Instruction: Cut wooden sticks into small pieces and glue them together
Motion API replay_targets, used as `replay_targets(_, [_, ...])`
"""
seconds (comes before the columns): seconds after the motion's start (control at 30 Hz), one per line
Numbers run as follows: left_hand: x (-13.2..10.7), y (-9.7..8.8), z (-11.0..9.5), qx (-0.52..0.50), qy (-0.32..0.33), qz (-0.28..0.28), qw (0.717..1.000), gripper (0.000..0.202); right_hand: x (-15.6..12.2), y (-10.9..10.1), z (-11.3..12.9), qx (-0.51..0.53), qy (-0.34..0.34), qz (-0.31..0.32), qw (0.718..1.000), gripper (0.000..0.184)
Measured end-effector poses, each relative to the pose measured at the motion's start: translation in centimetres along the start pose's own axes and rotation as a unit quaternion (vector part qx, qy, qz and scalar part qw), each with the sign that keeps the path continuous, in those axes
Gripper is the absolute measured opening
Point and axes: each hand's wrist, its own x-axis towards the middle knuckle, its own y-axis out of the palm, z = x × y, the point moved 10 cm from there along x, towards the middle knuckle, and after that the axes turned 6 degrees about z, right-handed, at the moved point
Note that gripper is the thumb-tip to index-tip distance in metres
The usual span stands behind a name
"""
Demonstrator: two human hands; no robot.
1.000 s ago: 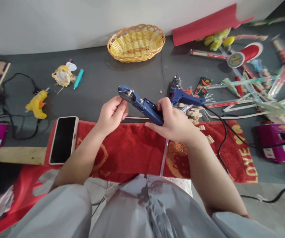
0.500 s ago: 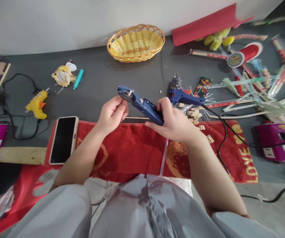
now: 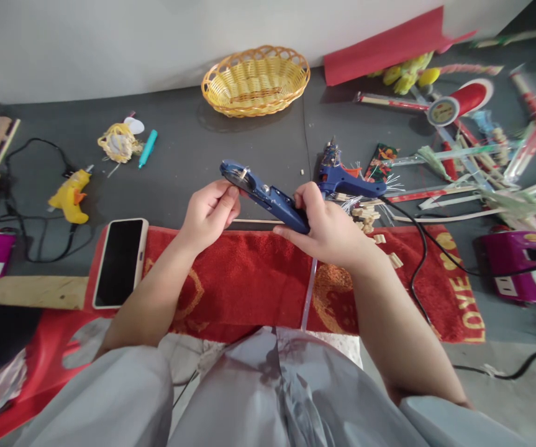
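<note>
My right hand is wrapped round the handles of a blue cutting tool, which slants up to the left above a red towel. At the tool's head, the fingers of my left hand are pinched together; what they grip is too small to make out. A small pale piece sits in the tool's jaws. A thin wooden stick lies on the floor just behind my hands. Several short cut wooden bits lie in a heap to the right of my right hand.
A blue glue gun with a black cord lies behind my right hand. A phone rests on the towel's left end. Further off are a yellow basket, a yellow glue gun, purple boxes and scattered coloured sticks.
The cutting tool and both hands have shifted very slightly upward; otherwise nothing has visibly changed.
</note>
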Motion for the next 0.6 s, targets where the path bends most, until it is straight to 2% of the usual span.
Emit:
replay_targets(0.4, [-0.1, 0.4, 0.8, -0.030, -0.024, 0.019, 0.999, 0.034, -0.1, 0.3, 0.1, -0.070, 0.024, 0.028, 0.997, 0.027])
replay_targets(0.6, [0.0, 0.5, 2.1, -0.077, -0.051, 0.018, 0.996, 0.036, 0.1, 0.7, -0.1, -0.077, 0.047, 0.043, 0.995, 0.029])
